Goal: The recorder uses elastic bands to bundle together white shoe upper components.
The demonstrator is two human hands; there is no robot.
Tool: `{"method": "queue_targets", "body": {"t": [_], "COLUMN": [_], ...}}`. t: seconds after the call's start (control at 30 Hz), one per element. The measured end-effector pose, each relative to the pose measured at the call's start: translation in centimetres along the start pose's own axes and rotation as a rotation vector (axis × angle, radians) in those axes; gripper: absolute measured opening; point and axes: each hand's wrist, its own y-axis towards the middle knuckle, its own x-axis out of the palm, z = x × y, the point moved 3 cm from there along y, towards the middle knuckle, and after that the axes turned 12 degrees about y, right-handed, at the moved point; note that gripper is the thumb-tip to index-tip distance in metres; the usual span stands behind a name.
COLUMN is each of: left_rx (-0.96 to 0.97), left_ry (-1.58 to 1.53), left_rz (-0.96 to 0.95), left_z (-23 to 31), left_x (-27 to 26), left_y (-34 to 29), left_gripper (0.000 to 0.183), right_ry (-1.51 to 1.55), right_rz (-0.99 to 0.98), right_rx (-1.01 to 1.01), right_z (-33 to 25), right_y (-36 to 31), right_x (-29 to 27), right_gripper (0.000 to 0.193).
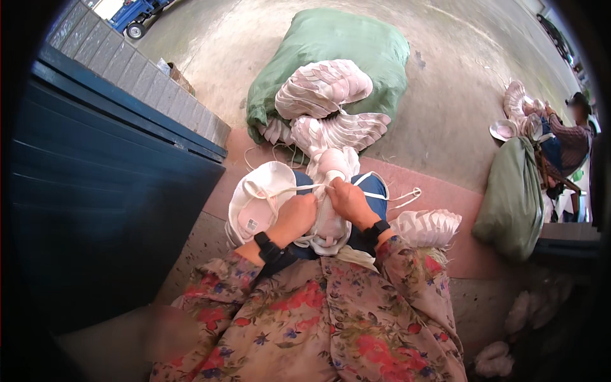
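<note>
Across my lap lies a pale pink and white shoe upper (pixel 330 219), its rounded toe pointing away from me. My right hand (pixel 351 202) is closed over its throat, thumb and finger pinching a white shoelace (pixel 299 188). My left hand (pixel 298 218) is closed beside the same upper, fingers curled around the lace; its fingertips are partly hidden. A second white upper (pixel 258 197) with a pink inside and a small printed label rests on my left thigh. Another length of lace loops loosely over my right knee.
Nested stacks of uppers (pixel 324 89) lie on a large green sack (pixel 344 38) ahead. Another stack (pixel 426 228) sits by my right thigh. A dark blue panel (pixel 102 191) stands at left. At right are a green sack (pixel 511 197) and a seated person (pixel 569 140).
</note>
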Motion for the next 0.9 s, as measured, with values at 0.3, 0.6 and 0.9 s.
{"method": "queue_targets", "body": {"t": [0.3, 0.6, 0.9], "left_rx": [0.079, 0.357, 0.184], "left_ry": [0.2, 0.449, 0.293], "left_rz": [0.024, 0.131, 0.144], "left_z": [0.2, 1.7, 0.3], "left_x": [0.5, 0.5, 0.6], "left_y": [1.9, 2.7, 2.5], "left_gripper": [0.017, 0.01, 0.015], "right_ry": [0.151, 0.125, 0.56], "right_rz": [0.002, -0.003, 0.072], "right_rx": [0.082, 0.124, 0.268], "right_z": [0.7, 0.8, -1.0], "right_y": [0.2, -0.2, -2.4], "right_x": [-0.1, -0.1, -2.2], "right_gripper": [0.027, 0.029, 0.028]}}
